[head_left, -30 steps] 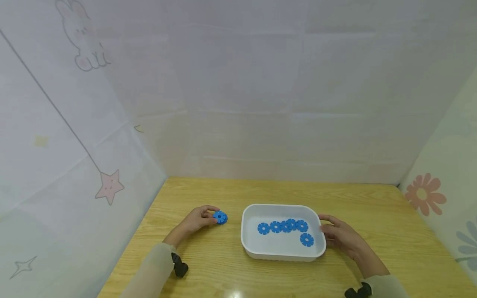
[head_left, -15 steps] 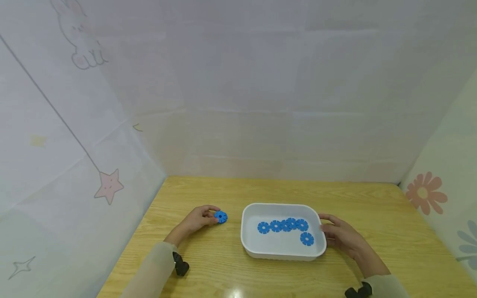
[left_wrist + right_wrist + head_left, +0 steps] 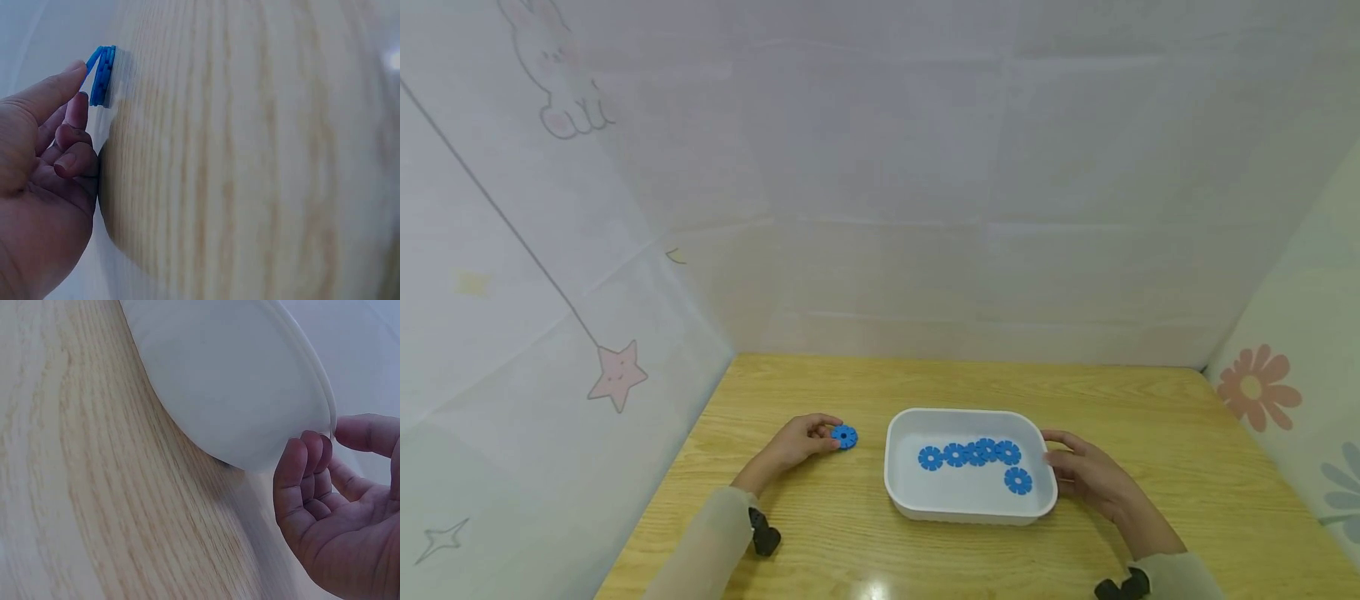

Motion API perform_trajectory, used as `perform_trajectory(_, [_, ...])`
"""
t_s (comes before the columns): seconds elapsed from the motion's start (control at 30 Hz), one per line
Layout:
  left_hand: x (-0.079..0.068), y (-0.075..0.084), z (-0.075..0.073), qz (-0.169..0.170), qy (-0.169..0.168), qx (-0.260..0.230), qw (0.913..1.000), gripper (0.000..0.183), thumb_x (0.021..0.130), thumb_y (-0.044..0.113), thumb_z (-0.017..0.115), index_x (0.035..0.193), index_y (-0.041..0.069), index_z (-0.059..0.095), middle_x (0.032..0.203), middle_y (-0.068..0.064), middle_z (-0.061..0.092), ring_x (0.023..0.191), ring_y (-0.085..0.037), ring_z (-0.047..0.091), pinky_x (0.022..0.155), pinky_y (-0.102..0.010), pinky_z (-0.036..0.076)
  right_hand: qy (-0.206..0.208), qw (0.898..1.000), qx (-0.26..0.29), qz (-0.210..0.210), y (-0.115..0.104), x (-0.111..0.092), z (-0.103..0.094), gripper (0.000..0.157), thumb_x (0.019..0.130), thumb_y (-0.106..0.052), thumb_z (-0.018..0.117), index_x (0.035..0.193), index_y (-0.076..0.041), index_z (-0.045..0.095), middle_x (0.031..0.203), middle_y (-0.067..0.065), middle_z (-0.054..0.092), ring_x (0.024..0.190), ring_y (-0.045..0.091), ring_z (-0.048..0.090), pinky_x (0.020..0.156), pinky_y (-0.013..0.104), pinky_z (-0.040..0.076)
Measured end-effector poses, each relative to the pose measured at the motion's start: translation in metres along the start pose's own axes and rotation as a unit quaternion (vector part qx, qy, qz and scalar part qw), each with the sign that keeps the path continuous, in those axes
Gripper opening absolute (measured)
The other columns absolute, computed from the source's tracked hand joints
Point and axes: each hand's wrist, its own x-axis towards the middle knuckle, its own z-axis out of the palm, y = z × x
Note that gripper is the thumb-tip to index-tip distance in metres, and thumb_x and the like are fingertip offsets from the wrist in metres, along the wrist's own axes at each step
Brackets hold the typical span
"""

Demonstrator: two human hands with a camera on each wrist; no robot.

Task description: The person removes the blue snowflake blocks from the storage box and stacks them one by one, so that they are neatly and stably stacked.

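At the left of the tray, my left hand (image 3: pixel 799 440) pinches a blue flower-shaped interlocking disc (image 3: pixel 846 437). The left wrist view shows this disc tilted under the thumb, against a short stack of blue discs (image 3: pixel 106 78) on the table. My right hand (image 3: pixel 1093 479) holds the right end of a white tray (image 3: pixel 958 511), with its thumb at the rim and other fingers curled against the outer wall in the right wrist view. Inside the tray, several blue discs (image 3: pixel 955 455) lie in an overlapping row. A separate disc (image 3: pixel 1018 481) lies nearer the right front corner.
The wooden table (image 3: pixel 820 533) meets a pale cloth backdrop (image 3: pixel 880 208) at its far edge. Printed cloth also rises along the left and right sides. A black wrist mount (image 3: pixel 765 533) sits on the left sleeve, and another (image 3: pixel 1122 586) on the right.
The left hand has shifted very slightly right, and the discs at its fingertips line up more closely than a second ago. The right hand and tray stay in place.
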Motion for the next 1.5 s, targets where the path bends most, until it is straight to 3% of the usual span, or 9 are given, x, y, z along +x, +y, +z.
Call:
perform_trajectory(0.13, [0.0003, -0.0007, 0.0012, -0.002, 0.007, 0.005, 1.0000, 0.042, 0.095, 0.021, 0.074, 0.132, 0.005, 0.064, 0.097, -0.005, 0.062, 0.079, -0.017, 0.053, 0.068, -0.025, 0.047, -0.001, 1.000, -0.003, -0.003, 0.0012, 0.0006, -0.0009, 0.065, 0.099, -0.020, 0.066, 0.154, -0.003, 0.036, 0.130, 0.014, 0.063, 0.102, 0.024, 0.066, 0.086, 0.038, 0.056])
perform_trajectory(0.37, [0.0001, 0.0007, 0.0007, 0.002, 0.012, 0.020, 0.9997, 0.043, 0.095, 0.019, 0.073, 0.133, 0.000, 0.062, 0.098, -0.010, 0.061, 0.078, -0.017, 0.051, 0.068, -0.025, 0.045, -0.014, 1.000, 0.004, -0.008, 0.0017, 0.0005, -0.0018, 0.066, 0.099, -0.021, 0.066, 0.154, -0.003, 0.034, 0.130, 0.014, 0.063, 0.103, 0.024, 0.066, 0.087, 0.039, 0.056])
perform_trajectory(0.9, [0.0014, 0.0011, 0.0038, -0.014, 0.028, 0.055, 0.9980, 0.038, 0.094, 0.022, 0.075, 0.129, 0.009, 0.066, 0.094, -0.002, 0.061, 0.078, -0.016, 0.053, 0.070, -0.026, 0.046, -0.013, 1.000, 0.005, -0.007, 0.0031, 0.0019, -0.0016, 0.066, 0.099, -0.022, 0.066, 0.155, -0.004, 0.034, 0.131, 0.014, 0.062, 0.105, 0.025, 0.065, 0.088, 0.039, 0.056])
perform_trajectory(1.5, [0.0017, 0.0022, 0.0061, -0.016, 0.039, 0.067, 0.9968, 0.037, 0.093, 0.024, 0.076, 0.125, 0.009, 0.068, 0.093, -0.001, 0.061, 0.078, -0.017, 0.053, 0.072, -0.028, 0.046, -0.017, 1.000, -0.002, -0.008, 0.0042, 0.0021, -0.0025, 0.066, 0.100, -0.023, 0.065, 0.155, -0.004, 0.034, 0.131, 0.013, 0.062, 0.105, 0.025, 0.065, 0.088, 0.038, 0.056])
